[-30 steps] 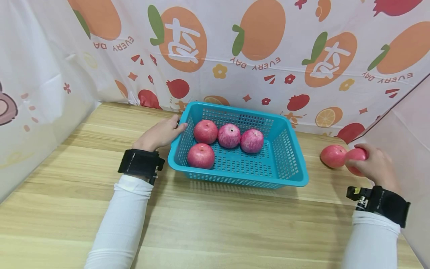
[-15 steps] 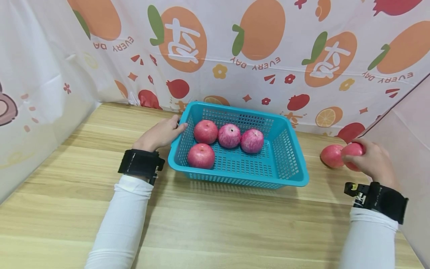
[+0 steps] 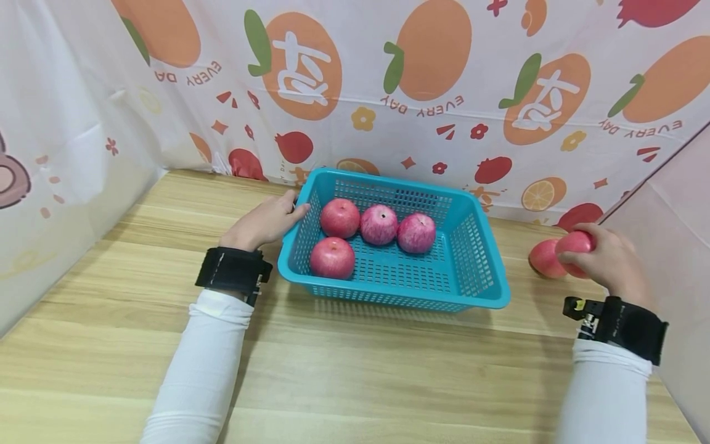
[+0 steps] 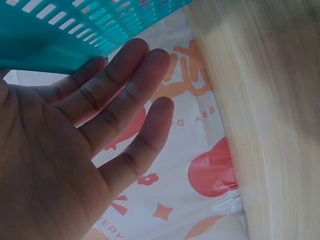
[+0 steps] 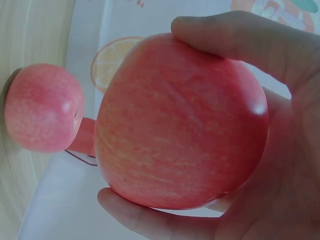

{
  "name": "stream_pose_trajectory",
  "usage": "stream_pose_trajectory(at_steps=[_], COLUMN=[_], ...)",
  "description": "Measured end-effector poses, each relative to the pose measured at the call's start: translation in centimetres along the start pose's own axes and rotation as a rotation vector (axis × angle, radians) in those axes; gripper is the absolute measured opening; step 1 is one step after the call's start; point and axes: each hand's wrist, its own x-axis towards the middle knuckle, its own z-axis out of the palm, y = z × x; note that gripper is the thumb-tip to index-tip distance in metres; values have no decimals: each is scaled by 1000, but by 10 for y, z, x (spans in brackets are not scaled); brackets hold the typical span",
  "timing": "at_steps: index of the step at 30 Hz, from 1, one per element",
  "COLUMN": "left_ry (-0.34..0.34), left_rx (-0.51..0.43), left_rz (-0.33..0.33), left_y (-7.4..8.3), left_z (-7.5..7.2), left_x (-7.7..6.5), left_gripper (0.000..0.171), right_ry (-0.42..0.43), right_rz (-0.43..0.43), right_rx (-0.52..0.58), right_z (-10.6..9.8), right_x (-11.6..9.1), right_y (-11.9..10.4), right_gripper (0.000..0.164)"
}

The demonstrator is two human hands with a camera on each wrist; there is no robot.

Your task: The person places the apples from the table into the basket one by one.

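My right hand (image 3: 610, 256) grips a red apple (image 5: 180, 125), with thumb and fingers on opposite sides of it. In the head view this apple overlaps a second apple (image 3: 545, 258) on the table at the right. My left hand (image 3: 263, 221) is at the left end of a turquoise plastic basket (image 3: 399, 296), its thumb over the rim. In the left wrist view its other fingers (image 4: 132, 95) extend loosely outside the basket wall, and the thumb is mostly hidden. Inside the basket, several red apples (image 3: 333, 258) sit toward the left and middle.
The basket stands on a wooden table (image 3: 388, 376), near the back. A white fruit-printed sheet (image 3: 355, 142) hangs behind it. Pale side walls (image 3: 679, 246) bound the table at left and right, the right one close beside my right hand.
My right hand has moved left and slightly up in the head view with the apple, which now overlaps the second apple more. My left hand and the basket stay still.
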Motion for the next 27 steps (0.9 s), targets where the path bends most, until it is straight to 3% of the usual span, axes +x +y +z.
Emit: stream_pose_trajectory(at_steps=[27], left_ry=[10], left_rx=[10], left_rz=[10], left_y=[-1], left_z=[1], left_x=[0], left_gripper=[40], right_ry=[29], right_rz=[-47], right_rx=[-20], right_z=[3], right_x=[6], right_y=[-26], right_gripper=[68])
